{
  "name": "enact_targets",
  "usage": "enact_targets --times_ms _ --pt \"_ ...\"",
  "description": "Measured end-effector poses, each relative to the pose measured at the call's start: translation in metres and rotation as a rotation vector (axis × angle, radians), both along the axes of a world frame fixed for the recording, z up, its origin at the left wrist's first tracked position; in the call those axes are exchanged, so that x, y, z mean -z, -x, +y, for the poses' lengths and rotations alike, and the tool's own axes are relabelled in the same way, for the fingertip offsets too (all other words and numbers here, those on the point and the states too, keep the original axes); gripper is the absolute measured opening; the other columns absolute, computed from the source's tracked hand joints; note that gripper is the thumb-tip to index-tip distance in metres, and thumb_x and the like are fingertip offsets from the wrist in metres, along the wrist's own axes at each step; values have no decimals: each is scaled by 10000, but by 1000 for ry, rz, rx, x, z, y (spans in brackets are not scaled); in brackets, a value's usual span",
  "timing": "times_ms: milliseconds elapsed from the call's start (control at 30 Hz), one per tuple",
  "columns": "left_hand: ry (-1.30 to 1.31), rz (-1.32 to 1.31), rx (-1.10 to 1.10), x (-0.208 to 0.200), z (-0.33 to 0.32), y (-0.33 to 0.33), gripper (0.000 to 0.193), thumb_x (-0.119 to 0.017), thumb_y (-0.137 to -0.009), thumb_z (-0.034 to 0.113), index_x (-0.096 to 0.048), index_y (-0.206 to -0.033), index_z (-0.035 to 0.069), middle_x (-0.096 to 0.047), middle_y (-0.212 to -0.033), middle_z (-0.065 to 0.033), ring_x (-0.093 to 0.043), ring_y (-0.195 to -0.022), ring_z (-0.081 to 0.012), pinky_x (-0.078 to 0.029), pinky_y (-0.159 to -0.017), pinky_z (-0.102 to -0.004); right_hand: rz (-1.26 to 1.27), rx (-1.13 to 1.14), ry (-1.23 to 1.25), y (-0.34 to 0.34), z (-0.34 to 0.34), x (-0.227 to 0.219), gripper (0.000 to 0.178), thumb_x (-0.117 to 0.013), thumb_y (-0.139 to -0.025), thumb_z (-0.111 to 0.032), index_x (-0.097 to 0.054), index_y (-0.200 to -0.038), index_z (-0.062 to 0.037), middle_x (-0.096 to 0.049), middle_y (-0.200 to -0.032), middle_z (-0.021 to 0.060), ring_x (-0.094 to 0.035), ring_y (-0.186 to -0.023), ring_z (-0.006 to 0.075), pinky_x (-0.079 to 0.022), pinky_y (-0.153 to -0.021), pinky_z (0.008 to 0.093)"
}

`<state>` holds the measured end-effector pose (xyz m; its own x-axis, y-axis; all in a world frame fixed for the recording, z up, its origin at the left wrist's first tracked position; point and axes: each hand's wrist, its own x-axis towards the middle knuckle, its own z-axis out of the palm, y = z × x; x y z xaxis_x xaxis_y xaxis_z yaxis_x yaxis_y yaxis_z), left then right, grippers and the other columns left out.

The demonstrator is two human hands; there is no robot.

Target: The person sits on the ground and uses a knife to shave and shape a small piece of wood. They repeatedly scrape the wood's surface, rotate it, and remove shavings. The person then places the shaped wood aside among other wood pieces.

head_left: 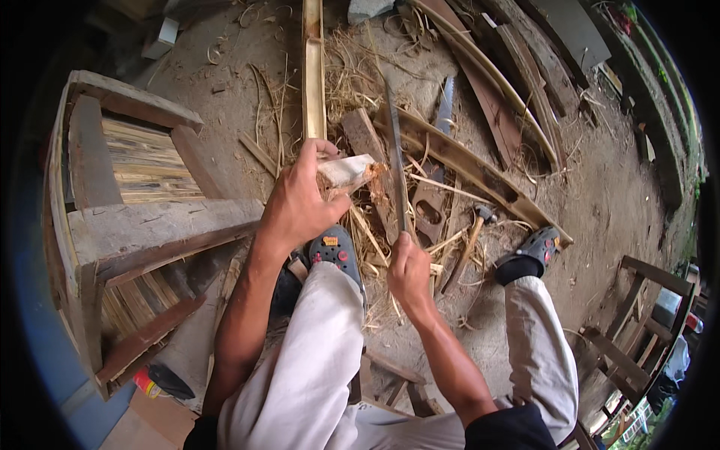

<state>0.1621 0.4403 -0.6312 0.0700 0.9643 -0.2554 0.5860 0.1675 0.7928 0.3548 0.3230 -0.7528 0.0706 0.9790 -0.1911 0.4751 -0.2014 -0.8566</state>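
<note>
My left hand [300, 195] is closed around a short pale piece of wood [346, 171] with a splintered, reddish-brown end. In my right hand [409, 271] is the handle of a long knife [396, 142], its narrow blade pointing away from me. The blade stands just right of the wood's splintered end; I cannot tell whether they touch. A long split bamboo length [313, 82] runs away beyond my left hand, its near end hidden there. Below the knife lies a dark wooden block [361, 139] among shavings.
A handsaw [430, 206] and a hammer [472, 244] lie right of the knife. Another split bamboo length [472, 165] slants toward my right shoe [529, 253]. A wooden frame with slats [165, 221] stands at left. Planks [525, 90] lie far right, a wooden stool [637, 330] near right.
</note>
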Motion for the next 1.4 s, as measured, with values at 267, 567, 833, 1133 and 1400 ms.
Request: enact_targets --times_ms 267,567,833,1133,1400 --pt "-87 67 33 -1 4 2 532 -700 -741 113 -471 -1216 45 -665 -1083 -231 -672 -994 -405 -518 -877 -451 -164 21 438 4 12 31 632 -282 -1089 -415 -409 -586 -53 -422 -495 64 -427 -435 190 -345 -419 372" --pt "-119 1 14 4 -5 5 502 -685 -744 71 -468 -1196 51 -667 -1082 -225 -671 -997 -411 -520 -870 -444 2 -31 -316 -5 -4 35 625 -235 -1097 -406 -458 -645 -36 -422 -520 43 -374 -417 172 -361 -434 347" --pt "-96 22 0 7 -6 11 509 -675 -725 90 -479 -1192 42 -684 -1038 -214 -696 -981 -346 -526 -879 -413 48 -8 39 0 -25 19 470 -404 -1060 -345 -568 -788 2 -563 -615 276 -605 -590 463 -449 -524 517" --pt "-157 -5 -4 10 -4 11 493 -692 -727 94 -493 -1175 41 -674 -1028 -213 -690 -981 -355 -523 -868 -408 -203 -70 359 -1 -17 29 556 -363 -1053 -426 -658 -880 13 -609 -715 331 -615 -698 534 -483 -665 591" --pt "-109 11 -5 8 -7 9 500 -693 -721 107 -496 -1175 40 -664 -1044 -216 -682 -972 -357 -522 -861 -411 -145 -50 33 -3 -17 25 468 -414 -1049 -329 -583 -761 -3 -560 -600 262 -574 -554 469 -447 -535 546"
